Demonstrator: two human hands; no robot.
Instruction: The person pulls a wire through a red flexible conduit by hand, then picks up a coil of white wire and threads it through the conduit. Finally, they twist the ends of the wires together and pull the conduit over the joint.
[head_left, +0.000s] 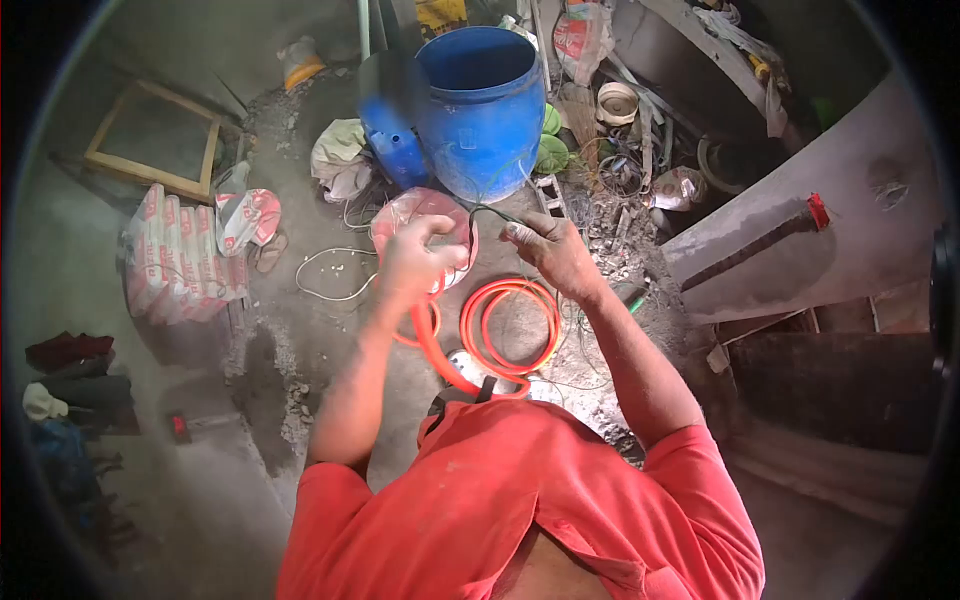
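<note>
A thin dark wire [490, 209] bends in the air in front of the blue barrel. My right hand [556, 252] pinches its right end, thumb pressed against the fingers. The wire's left part hangs down beside my left hand [420, 262], which is blurred, its fingers curled near the wire; whether they grip it is unclear. Behind my left hand lies a red and white plastic bag [400, 209]. An orange coiled hose [467, 335] rests on the floor below my hands, its thicker length running toward my body.
A blue barrel [470, 135] stands ahead, a smaller blue container [398, 155] beside it. Stacked printed bags [180, 262] and a wooden frame [205, 165] are at the left. Rubble [615, 245] and loose wires lie right of the barrel, near a slanted grey slab [760, 250].
</note>
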